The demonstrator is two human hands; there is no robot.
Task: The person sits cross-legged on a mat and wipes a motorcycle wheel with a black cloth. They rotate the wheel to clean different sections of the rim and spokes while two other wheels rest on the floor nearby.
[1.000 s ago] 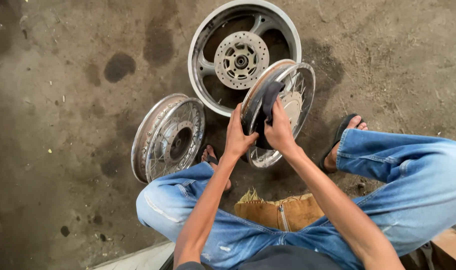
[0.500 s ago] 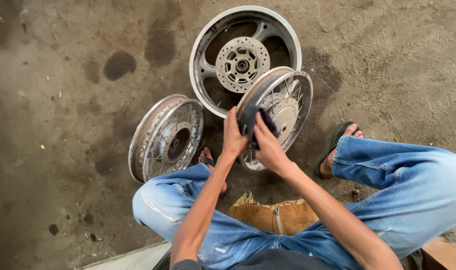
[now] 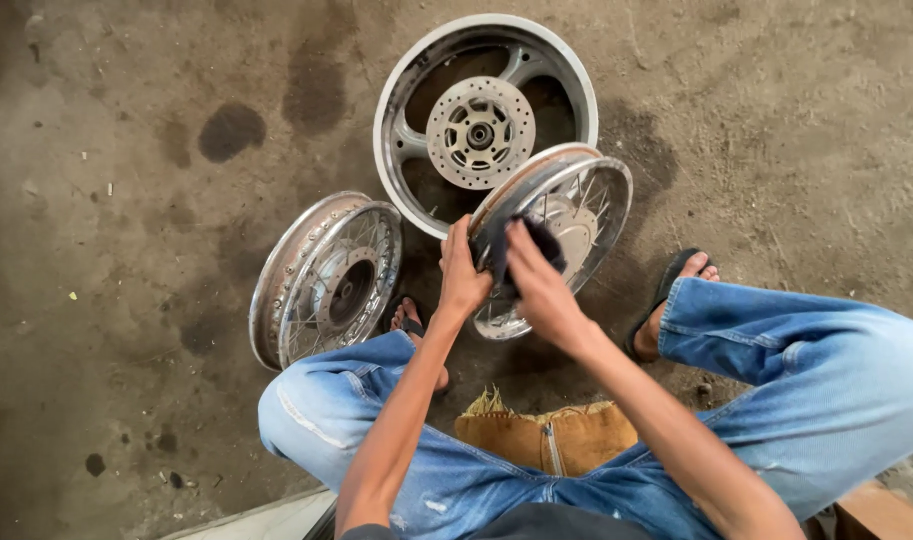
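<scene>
A spoked chrome wheel rim [image 3: 586, 215] stands upright on the ground between my knees. My left hand [image 3: 463, 275] grips its near edge and steadies it. My right hand [image 3: 536, 280] presses a dark cloth [image 3: 524, 248] against the rim's outer band. I sit low, in blue jeans and sandals, with my feet on either side of the wheel.
A second spoked rim [image 3: 326, 275] leans upright to the left. A larger cast wheel with a brake disc [image 3: 481, 125] lies flat behind. A brown cushion [image 3: 556, 435] sits between my legs. The concrete floor [image 3: 126, 200] is stained with dark oil spots.
My right hand has slid the cloth down the rim towards me. The left hand has kept its hold on the edge. The view has shifted slightly.
</scene>
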